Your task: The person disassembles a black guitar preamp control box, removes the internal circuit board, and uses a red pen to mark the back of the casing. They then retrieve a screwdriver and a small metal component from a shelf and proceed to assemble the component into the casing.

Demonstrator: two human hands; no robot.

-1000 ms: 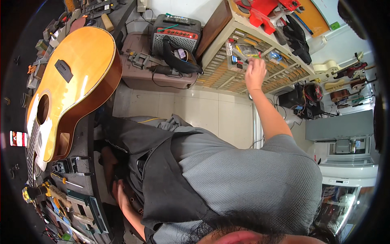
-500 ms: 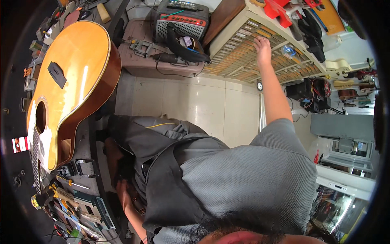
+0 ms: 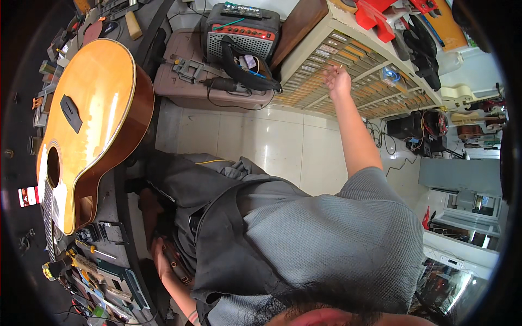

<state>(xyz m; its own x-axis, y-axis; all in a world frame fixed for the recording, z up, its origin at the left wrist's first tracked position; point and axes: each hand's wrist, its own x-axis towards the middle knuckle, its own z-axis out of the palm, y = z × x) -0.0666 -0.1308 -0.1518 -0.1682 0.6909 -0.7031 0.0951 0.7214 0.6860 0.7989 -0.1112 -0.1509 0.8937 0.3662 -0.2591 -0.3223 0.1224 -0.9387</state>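
Observation:
My right hand (image 3: 337, 81) reaches out in front of a cabinet of many small labelled drawers (image 3: 310, 70). Its fingers are apart and loosely curled, and I make out nothing held in them. Low on the left, my left hand (image 3: 159, 254) hangs beside my dark apron (image 3: 234, 239), next to a dark brown object (image 3: 178, 267) that I cannot identify. Shadow hides the fingers of that hand. An acoustic guitar (image 3: 103, 81) with a glossy amber top lies on the workbench (image 3: 117, 201) to my left, its neck toward the lower edge.
A grey-brown case (image 3: 176, 81) carries a clamp (image 3: 190, 69), a black power tool (image 3: 225, 84) and a small amplifier (image 3: 239, 32). Red holders (image 3: 375, 22) sit on the cabinet. A screwdriver (image 3: 98, 250) and other tools crowd the bench. Guitars (image 3: 473, 118) stand at far right.
My right hand has drawn left and slightly down in front of the drawers, its palm turned more upward. The whole view has shifted slightly. My left hand stays low beside the apron.

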